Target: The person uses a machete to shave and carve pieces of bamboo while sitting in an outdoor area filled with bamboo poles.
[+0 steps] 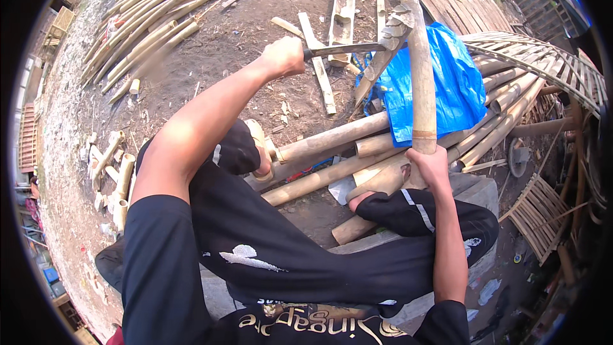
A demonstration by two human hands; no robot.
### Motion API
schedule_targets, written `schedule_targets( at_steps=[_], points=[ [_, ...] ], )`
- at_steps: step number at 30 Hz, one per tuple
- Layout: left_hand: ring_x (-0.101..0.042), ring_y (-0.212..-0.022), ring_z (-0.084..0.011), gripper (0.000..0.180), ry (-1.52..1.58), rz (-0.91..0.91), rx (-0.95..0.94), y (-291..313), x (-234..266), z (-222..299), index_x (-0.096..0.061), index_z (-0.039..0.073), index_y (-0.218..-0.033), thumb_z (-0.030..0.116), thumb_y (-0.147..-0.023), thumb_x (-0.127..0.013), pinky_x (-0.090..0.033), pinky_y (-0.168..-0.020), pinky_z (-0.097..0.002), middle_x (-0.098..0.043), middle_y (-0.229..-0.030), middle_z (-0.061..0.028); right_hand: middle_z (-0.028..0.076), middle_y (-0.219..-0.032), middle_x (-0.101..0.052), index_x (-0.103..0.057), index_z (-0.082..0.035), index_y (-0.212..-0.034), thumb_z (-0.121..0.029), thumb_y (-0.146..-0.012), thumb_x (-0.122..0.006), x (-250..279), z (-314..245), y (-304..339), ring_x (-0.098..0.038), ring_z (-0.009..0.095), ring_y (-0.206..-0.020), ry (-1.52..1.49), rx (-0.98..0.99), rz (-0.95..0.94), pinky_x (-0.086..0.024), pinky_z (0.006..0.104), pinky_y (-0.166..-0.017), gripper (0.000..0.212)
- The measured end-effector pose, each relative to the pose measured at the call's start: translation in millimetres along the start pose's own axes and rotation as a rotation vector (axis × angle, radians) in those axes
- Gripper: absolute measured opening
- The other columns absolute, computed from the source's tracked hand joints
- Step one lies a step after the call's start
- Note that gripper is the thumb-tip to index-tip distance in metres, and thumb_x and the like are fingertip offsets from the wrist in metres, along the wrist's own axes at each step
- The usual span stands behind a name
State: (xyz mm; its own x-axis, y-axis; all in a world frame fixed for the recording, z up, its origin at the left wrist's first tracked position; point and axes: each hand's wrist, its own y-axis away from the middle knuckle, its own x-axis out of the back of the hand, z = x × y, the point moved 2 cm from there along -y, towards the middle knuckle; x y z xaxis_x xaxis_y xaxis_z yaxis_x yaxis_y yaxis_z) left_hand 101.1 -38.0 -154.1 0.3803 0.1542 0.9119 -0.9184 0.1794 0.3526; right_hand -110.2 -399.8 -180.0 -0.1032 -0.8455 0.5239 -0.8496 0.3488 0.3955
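My left hand (284,57) is closed round the dark handle of a machete (348,49), its long blade pointing right. The blade's far end is by a lump of flaky, layered pieces (397,25) against the upper part of a bamboo pole (421,83). Whether the edge bites into the pole, I cannot tell. My right hand (429,163) grips that pole near its lower end, beside my bent right knee. The pole stands nearly upright in view, in front of a blue plastic sheet (456,83).
Cut bamboo poles (335,137) lie across the ground before my feet. A large pile of poles (172,0) is at the far left. Split bamboo pieces (343,16) lie ahead, short offcuts (121,176) at left. Woven bamboo frames (543,211) are at right.
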Motion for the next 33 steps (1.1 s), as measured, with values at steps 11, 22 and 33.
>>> schedule_targets(
  at_steps=[11, 22, 33],
  points=[
    [-0.070, -0.099, -0.0401, 0.029, 0.065, -0.032, 0.061, 4, -10, -21, -0.069, -0.008, -0.101, 0.009, -0.081, -0.057, -0.056, -0.090, -0.0479, -0.070, -0.101, -0.0286, 0.008, -0.083, -0.064, -0.063, 0.003, -0.106, -0.015, -0.083, -0.076, 89, -162, 50, -0.065, 0.017, -0.076, -0.346, 0.583, 0.454, -0.051, 0.0300, -0.070, 0.033],
    [-0.071, -0.097, -0.0389, 0.029, 0.055, -0.011, 0.066, 13, -20, -28, -0.070, -0.007, -0.101, 0.010, -0.079, -0.062, -0.058, -0.087, -0.0464, -0.071, -0.099, -0.0281, 0.005, -0.081, -0.069, -0.067, 0.001, -0.090, -0.012, -0.074, -0.077, 18, -63, 18, -0.067, 0.014, -0.076, 0.078, 0.303, 0.190, -0.053, 0.0323, -0.073, 0.023],
    [-0.071, -0.100, -0.0375, 0.028, -0.017, -0.043, -0.016, 9, -16, -37, -0.071, -0.005, -0.100, 0.009, -0.078, -0.059, -0.057, -0.088, -0.0456, -0.071, -0.104, -0.0257, 0.006, -0.073, -0.064, -0.064, 0.001, -0.090, -0.013, -0.073, -0.075, -14, -35, 17, -0.063, 0.016, -0.063, -0.035, -0.055, -0.137, -0.052, 0.0310, -0.059, 0.025]
  ],
)
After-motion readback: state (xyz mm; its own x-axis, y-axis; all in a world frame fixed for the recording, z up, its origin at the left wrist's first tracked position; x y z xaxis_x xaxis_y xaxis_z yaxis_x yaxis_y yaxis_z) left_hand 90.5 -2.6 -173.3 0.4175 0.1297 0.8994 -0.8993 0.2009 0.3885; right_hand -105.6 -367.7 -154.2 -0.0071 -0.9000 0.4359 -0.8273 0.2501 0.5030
